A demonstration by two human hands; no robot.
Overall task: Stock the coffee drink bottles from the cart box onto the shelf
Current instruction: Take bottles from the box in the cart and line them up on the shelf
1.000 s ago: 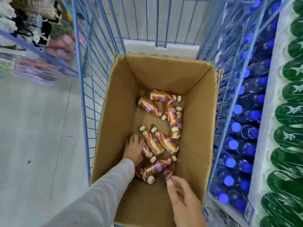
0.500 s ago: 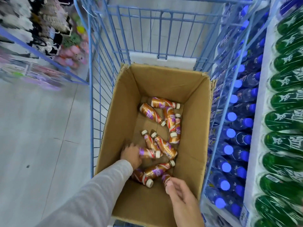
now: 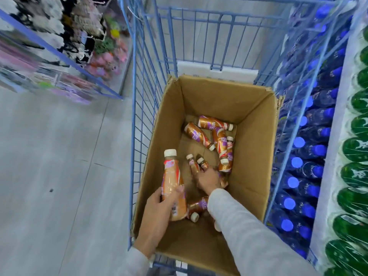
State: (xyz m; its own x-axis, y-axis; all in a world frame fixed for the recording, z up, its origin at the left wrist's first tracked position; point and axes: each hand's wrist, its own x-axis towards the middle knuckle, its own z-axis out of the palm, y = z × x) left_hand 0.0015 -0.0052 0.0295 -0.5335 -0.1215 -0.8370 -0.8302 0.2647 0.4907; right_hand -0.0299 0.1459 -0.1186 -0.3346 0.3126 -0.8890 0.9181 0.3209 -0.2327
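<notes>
Gripping one upright coffee bottle (image 3: 172, 184), left hand (image 3: 159, 208) hangs over box (image 3: 253, 156) — right hand (image 3: 209, 180), outstretched, clasps two bottles (image 3: 191, 162).

Light grey long sleeves (image 3: 251, 228), bare hands (image 3: 159, 206)

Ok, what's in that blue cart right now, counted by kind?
Cardboard box: 1
Coffee drink bottles lying in the box: 8 showing, one only a cap beside the sleeve
Coffee drink bottle held by the left hand: 1
Total: 10
</notes>
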